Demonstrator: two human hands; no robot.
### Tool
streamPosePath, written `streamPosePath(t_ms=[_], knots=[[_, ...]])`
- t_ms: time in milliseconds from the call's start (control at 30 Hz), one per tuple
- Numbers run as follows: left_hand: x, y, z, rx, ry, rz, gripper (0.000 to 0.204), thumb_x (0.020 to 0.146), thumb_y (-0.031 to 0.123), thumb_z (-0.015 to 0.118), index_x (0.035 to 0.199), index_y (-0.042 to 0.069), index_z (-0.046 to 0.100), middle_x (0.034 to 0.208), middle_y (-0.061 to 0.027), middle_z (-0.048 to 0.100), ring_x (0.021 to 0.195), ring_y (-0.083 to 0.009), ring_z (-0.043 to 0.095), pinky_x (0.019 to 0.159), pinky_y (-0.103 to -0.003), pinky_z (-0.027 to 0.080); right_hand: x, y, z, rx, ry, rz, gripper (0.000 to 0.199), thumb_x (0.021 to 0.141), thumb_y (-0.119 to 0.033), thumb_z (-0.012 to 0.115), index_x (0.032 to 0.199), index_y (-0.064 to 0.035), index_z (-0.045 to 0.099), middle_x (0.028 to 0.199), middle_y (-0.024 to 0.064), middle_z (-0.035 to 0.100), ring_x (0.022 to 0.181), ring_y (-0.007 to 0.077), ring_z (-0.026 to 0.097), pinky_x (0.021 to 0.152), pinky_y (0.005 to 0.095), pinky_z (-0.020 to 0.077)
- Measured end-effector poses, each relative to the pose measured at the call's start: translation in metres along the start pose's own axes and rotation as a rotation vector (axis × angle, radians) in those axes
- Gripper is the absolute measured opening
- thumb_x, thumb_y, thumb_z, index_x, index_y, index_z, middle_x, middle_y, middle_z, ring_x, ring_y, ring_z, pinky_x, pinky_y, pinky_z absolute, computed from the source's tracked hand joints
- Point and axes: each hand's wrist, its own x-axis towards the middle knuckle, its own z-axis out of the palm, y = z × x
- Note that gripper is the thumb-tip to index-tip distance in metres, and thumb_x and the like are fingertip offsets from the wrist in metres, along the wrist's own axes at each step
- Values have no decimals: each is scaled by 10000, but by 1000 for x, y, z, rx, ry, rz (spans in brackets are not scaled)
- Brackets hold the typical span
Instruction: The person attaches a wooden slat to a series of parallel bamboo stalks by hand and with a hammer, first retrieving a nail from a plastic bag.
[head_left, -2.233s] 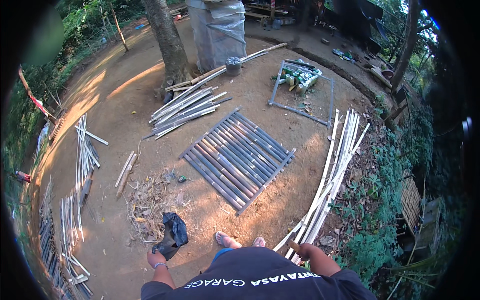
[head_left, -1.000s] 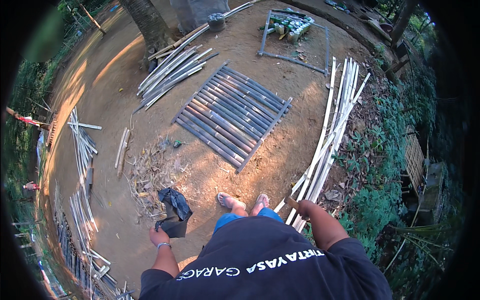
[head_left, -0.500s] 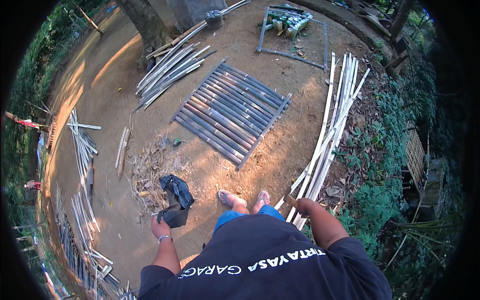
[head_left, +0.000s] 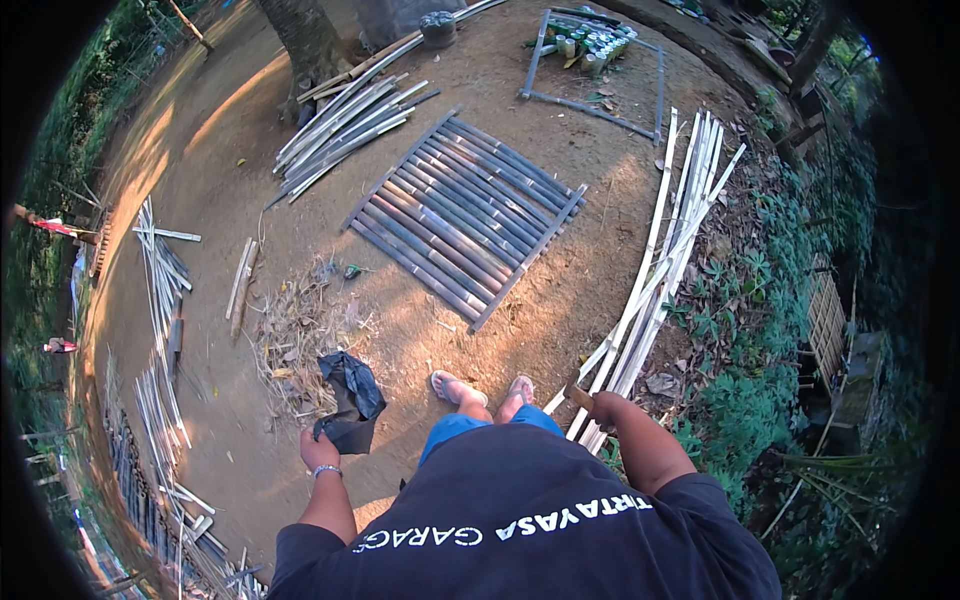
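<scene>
Left hand [head_left: 319, 451] pinches a crumpled black plastic bag [head_left: 352, 408] by its lower left edge; bag hangs over the ground [head_left: 245, 490], just beside a heap of dry straw and leaves [head_left: 296, 340]. Right hand [head_left: 612, 411] is wrapped around a brown flat piece [head_left: 578, 397], out to the person's right, seen over a pile of pale strips [head_left: 650, 290]; fingers mostly hidden. Ahead, slatted bamboo panel [head_left: 440, 226] lies flat, apart from both hands. Beyond it, a rectangular frame [head_left: 590, 115], also on the ground.
</scene>
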Motion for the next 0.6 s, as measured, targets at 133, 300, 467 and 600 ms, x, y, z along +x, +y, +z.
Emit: streamPosePath(t_ms=[133, 300, 467, 600], knots=[[-1, -6, -5, 51, 25, -15, 114, 884, 61, 664, 991, 24, 668, 898, -168, 713, 839, -320, 690, 810, -407, 514, -10, -16, -16, -79, -37, -14, 370, 886, -222, 719, 1208, -45, 679, 909, 112, 764, 750, 229, 739, 662, 397, 606], [-4, -5, -8, 81, 44, 14, 118, 884, 50, 651, 986, -5, 672, 912, -180, 709, 852, -314, 686, 832, -395, 514, -26, -26, -23, 86, -26, 80, 322, 886, -222, 697, 1146, -34, 709, 924, 122, 768, 806, 257, 754, 733, 405, 604], [-4, -15, -5, 35, 36, -33, 122, 893, 62, 657, 1006, 16, 670, 925, -177, 714, 859, -322, 696, 820, -407, 520, -30, -30, -24, -4, -14, 60, 307, 884, -257, 692, 1095, -42, 748, 961, 156, 764, 840, 283, 760, 778, 420, 597], [-8, -11, -5, 66, 23, -67, 125, 892, 54, 660, 1011, 18, 669, 933, -174, 719, 870, -323, 704, 824, -411, 524, -35, -35, -28, -35, -31, 29, 336, 881, -203, 693, 1173, -38, 692, 952, 122, 774, 827, 249, 759, 747, 413, 605]])
